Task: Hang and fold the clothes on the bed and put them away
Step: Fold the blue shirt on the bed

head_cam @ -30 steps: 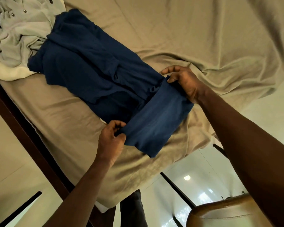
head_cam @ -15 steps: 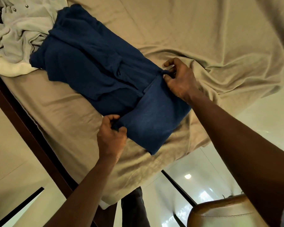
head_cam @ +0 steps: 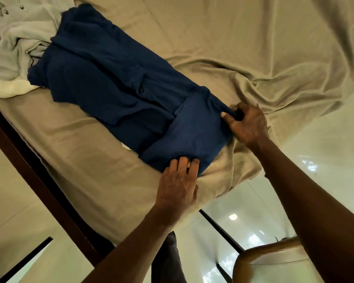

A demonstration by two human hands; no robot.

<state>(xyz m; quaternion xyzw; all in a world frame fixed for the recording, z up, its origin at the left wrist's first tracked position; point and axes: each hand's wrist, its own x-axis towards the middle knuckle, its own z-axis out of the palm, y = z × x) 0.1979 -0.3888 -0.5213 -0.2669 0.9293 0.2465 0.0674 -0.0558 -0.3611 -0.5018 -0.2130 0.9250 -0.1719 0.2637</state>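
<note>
The navy garment (head_cam: 114,86) is soft matt knit cloth. The bed sheet (head_cam: 243,48) is matt, wrinkled beige fabric. The floor (head_cam: 325,160) looks glossy.

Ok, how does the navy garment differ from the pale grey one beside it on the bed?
The navy garment is spread long and flat, near end folded over; the pale grey garment lies crumpled. The left hand presses the navy fold and the right hand pinches its edge; no hand touches the grey one. Snaps show on the grey, none on the navy. Both lie on the beige sheet.
</note>
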